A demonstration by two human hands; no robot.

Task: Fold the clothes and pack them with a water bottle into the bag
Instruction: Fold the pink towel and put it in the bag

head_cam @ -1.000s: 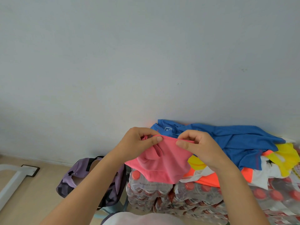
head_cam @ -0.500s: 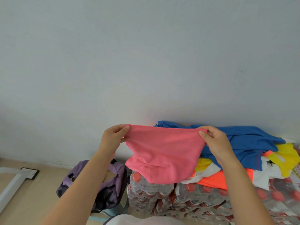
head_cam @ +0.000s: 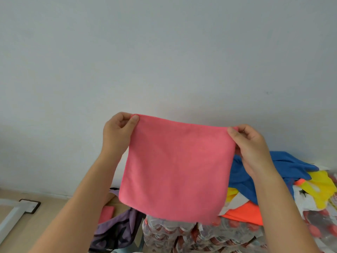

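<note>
Raised and spread cloth (head_cam: 175,172) flat since a second ago; left hand (head_cam: 116,132) and right hand (head_cam: 249,143) each pinching a top corner. Unfolded yet. Below grip: bag (head_cam: 116,232) open, clothes (head_cam: 291,172) piled, bottles (head_cam: 200,238) unpacked.

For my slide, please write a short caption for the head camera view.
Both hands, left hand and right hand, pinch the pink cloth by its top corners, spread flat.
</note>
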